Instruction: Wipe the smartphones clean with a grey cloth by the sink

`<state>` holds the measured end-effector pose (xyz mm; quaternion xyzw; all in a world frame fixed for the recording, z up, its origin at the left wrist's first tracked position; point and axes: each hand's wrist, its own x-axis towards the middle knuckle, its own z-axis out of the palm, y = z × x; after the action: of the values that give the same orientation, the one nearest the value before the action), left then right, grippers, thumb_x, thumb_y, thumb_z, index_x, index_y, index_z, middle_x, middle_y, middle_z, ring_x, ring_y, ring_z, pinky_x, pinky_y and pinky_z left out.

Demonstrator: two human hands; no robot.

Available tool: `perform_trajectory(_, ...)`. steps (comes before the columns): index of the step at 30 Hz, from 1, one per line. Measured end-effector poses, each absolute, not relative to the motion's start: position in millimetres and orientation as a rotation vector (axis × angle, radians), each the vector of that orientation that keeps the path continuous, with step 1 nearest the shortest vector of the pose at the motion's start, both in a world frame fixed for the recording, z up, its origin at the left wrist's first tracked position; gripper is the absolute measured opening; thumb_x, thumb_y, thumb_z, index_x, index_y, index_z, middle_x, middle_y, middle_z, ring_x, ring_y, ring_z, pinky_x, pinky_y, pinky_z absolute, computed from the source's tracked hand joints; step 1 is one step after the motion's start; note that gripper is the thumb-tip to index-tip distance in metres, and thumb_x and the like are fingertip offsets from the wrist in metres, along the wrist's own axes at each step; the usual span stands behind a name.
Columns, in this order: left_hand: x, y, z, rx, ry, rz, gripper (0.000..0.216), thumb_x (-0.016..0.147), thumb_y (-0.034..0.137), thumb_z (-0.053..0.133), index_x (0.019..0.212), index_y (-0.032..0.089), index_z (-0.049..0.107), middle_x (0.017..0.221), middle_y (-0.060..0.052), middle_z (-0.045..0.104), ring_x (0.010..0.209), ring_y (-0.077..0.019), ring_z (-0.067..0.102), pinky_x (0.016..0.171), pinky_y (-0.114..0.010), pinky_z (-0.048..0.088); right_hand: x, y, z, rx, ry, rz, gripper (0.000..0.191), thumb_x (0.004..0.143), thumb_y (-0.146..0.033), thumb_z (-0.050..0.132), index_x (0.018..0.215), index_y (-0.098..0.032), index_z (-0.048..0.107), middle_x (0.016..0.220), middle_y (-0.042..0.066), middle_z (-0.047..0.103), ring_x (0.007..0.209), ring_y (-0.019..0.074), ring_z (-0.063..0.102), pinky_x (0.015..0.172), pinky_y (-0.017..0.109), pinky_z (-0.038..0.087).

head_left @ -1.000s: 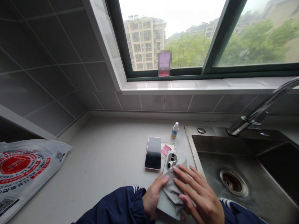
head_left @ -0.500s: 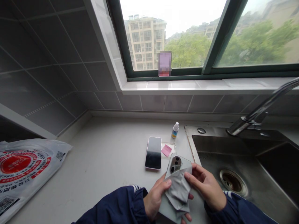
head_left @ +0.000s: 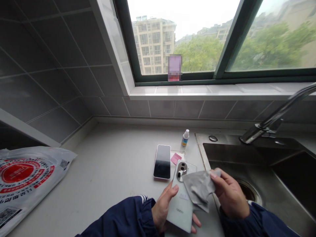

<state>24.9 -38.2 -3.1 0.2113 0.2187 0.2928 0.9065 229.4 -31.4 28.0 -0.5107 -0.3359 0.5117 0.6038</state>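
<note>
the left hand [head_left: 161,205] curls its fingers round the pale phone [head_left: 179,204] above the counter [head_left: 118,158]; likely stiff, slick and breakable, it suits an edge hold. over its right side, the limp-looking grey cloth [head_left: 198,189] is pinched by the right hand [head_left: 232,194].

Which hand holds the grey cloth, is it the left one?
No, the right hand holds the grey cloth, while the left hand grips the pale phone.

In our left hand [head_left: 161,207], phone [head_left: 179,215]; to left behind it, second phone [head_left: 162,162] on desk [head_left: 111,164]. Bottle [head_left: 185,139] stands behind both, plastic bag [head_left: 21,177] far left, sink [head_left: 230,138] right.
</note>
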Motion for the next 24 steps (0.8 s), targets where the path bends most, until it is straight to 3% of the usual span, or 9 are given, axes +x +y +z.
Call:
perform_trajectory(5,26,-37,-1,0.446,0.439,0.621,0.062,0.086,0.058,0.035,0.13,0.014,0.031,0.118,-0.026,0.058,0.072,-0.0332,0.069,0.059,-0.045,0.053,244,-30,36,-1.144,-0.637,0.886,0.022,0.073,-0.039,0.075,0.077,-0.022,0.062,0.071,-0.002,0.058,0.063,0.0107,0.054,0.058,0.018,0.049)
perform_trajectory(9,25,-36,0,0.434,0.439,0.613,0.063,0.087,0.058,0.034,0.132,0.015,0.027,0.118,-0.026,0.058,0.072,-0.0328,0.069,0.059,-0.045,0.053,247,-33,34,-1.129,-0.782,0.787,0.016,0.08,-0.037,0.07,0.085,-0.022,0.067,0.085,0.002,0.062,0.077,0.0149,0.059,0.071,0.023,0.052)
perform_trajectory(16,26,-36,1,0.471,0.434,0.623,0.058,0.089,0.055,0.033,0.131,0.015,0.032,0.113,-0.022,0.061,0.07,-0.0305,0.07,0.058,-0.043,0.054,235,-44,29,-1.227,-1.249,1.124,0.024,0.087,-0.04,0.061,0.098,-0.019,0.069,0.097,0.008,0.067,0.085,0.0212,0.063,0.075,0.03,0.052)
perform_trajectory(18,26,-36,3,0.49,0.434,0.643,0.053,0.09,0.052,0.034,0.131,0.018,0.032,0.107,-0.019,0.064,0.068,-0.029,0.07,0.057,-0.042,0.055,225,-51,34,-1.186,-1.288,1.286,0.027,0.088,-0.041,0.06,0.103,-0.02,0.067,0.1,0.009,0.066,0.075,0.0194,0.063,0.066,0.03,0.053)
perform_trajectory(20,26,-37,5,0.495,0.438,0.656,0.051,0.091,0.049,0.034,0.132,0.019,0.032,0.102,-0.017,0.065,0.066,-0.0274,0.07,0.056,-0.04,0.055,216,-56,39,-1.163,-1.322,1.292,0.023,0.088,-0.039,0.061,0.095,-0.02,0.068,0.104,0.009,0.064,0.076,0.0185,0.061,0.066,0.029,0.052)
perform_trajectory(24,25,-37,7,0.514,0.453,0.649,0.05,0.091,0.046,0.036,0.133,0.019,0.03,0.106,-0.018,0.063,0.069,-0.029,0.07,0.057,-0.041,0.055,216,-54,38,-1.167,-1.273,1.224,0.023,0.087,-0.039,0.062,0.081,-0.018,0.066,0.088,0.006,0.064,0.069,0.0154,0.058,0.063,0.025,0.049)
